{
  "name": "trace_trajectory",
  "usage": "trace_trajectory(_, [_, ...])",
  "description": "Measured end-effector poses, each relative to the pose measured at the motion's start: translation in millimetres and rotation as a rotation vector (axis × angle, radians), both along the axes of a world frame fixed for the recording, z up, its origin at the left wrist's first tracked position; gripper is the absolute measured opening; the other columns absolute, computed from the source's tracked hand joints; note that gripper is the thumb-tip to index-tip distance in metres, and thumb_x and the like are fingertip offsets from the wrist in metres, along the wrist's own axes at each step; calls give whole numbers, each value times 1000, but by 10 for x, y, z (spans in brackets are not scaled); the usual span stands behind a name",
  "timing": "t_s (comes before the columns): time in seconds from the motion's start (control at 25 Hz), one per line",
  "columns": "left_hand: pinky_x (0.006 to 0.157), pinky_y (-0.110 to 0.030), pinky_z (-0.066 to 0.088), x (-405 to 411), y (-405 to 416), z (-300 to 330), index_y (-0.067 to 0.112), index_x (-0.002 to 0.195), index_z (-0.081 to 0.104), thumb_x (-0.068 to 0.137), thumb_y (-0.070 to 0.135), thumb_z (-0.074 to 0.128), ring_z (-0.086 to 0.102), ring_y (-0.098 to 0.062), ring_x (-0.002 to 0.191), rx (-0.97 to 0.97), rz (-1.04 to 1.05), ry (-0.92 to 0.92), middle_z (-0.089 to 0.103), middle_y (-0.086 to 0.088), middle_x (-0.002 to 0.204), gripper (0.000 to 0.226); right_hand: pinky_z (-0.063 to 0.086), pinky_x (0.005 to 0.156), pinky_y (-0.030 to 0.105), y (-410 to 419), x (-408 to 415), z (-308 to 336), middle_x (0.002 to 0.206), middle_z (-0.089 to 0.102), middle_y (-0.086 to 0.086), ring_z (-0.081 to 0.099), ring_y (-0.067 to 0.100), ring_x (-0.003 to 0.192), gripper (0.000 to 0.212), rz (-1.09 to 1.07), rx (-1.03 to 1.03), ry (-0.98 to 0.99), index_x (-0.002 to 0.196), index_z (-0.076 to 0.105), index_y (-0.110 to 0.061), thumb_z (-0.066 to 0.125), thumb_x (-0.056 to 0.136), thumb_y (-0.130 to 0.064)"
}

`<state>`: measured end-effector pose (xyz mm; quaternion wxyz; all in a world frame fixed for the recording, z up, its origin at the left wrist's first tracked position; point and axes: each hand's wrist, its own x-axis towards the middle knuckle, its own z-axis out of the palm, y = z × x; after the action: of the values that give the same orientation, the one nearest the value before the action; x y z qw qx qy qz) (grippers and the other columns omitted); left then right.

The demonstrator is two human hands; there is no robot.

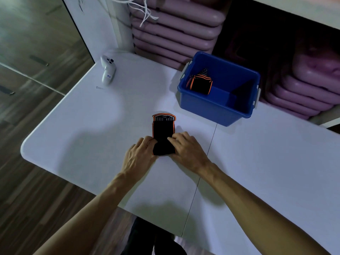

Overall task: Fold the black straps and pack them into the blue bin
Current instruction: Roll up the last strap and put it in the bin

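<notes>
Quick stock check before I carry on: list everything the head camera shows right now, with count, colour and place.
strap on table: 1, black with orange edging, table centre, under both hands
folded straps in bin: at least 2, exact count unclear, black and orange, leaning at bin's left end
blue bin: 1, blue with pale latches, table's far side, right of centre
controller: 1, white, far left table corner
small pin-like item: 1, grey, beside controller
table: 1, white
stacked cushions: many, pink, behind table
cords: several, white, hanging top centre
left hand: pressing strap's near end
right hand: pressing strap's near end
</notes>
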<state>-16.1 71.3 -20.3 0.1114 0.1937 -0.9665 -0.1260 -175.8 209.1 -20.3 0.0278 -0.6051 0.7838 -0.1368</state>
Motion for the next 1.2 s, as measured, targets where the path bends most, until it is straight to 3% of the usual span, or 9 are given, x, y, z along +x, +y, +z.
trace_trajectory(0.16, [67,-33,53,-45,-108,52,13,118,58,78,31,65,62,-22,89,88,-44,56,63,-2,104,44,49,83,38,23,-65,118,114,66,4,53,24,103,43,-21,-6,-242,128,54,-13,62,93,-37])
trace_trajectory(0.36, [70,-31,50,-235,-312,83,16,108,59,89,39,55,63,-17,78,541,126,113,67,1,93,30,44,90,35,-206,-208,193,113,61,4,43,17,109,36,-173,59,-497,123,59,-15,46,102,-40])
trace_trajectory(0.48, [75,-29,48,-401,-330,28,12,110,56,88,34,62,60,-18,87,729,299,118,57,0,105,31,46,92,37,-298,-176,59,111,57,4,50,23,109,28,-334,-26,-637,117,58,-16,53,99,-36])
trace_trajectory(0.56, [68,-25,45,-452,-369,12,10,119,51,88,27,64,59,-16,83,865,333,87,56,-1,111,38,49,89,33,-312,-146,83,113,56,1,57,23,106,36,-406,-62,-793,128,46,-18,58,97,-31])
trace_trajectory(0.64, [67,-25,44,-453,-439,33,11,121,56,91,22,60,60,-16,81,948,253,-19,64,-4,112,33,45,85,17,-295,-154,159,118,53,-2,58,19,108,58,-408,-4,-894,145,32,-21,61,96,-30])
trace_trajectory(0.72, [67,-22,44,-428,-490,68,13,119,61,93,21,58,61,-17,86,972,153,-80,66,-5,111,27,41,84,11,-258,-201,169,123,52,-2,56,17,112,69,-386,51,-915,152,28,-20,64,94,-31])
trace_trajectory(0.88, [75,-8,42,-383,-410,123,11,115,62,92,19,59,61,-14,99,922,19,-90,61,-7,109,25,49,95,31,-99,-207,176,126,54,5,58,20,111,63,-327,112,-935,135,53,-15,75,81,-41])
trace_trajectory(1.08, [82,-13,47,-400,-150,296,14,115,58,90,20,60,61,-14,107,985,-32,-19,55,-10,116,25,41,78,7,240,-139,420,116,56,-1,55,6,100,48,-333,39,-813,126,60,-21,75,84,-37])
trace_trajectory(1.2, [92,-24,49,-572,-7,645,16,116,60,82,37,58,60,-11,109,924,-140,34,56,-3,116,40,37,88,17,473,-209,736,122,58,-7,48,8,109,51,-313,5,-642,133,55,-26,71,86,-40])
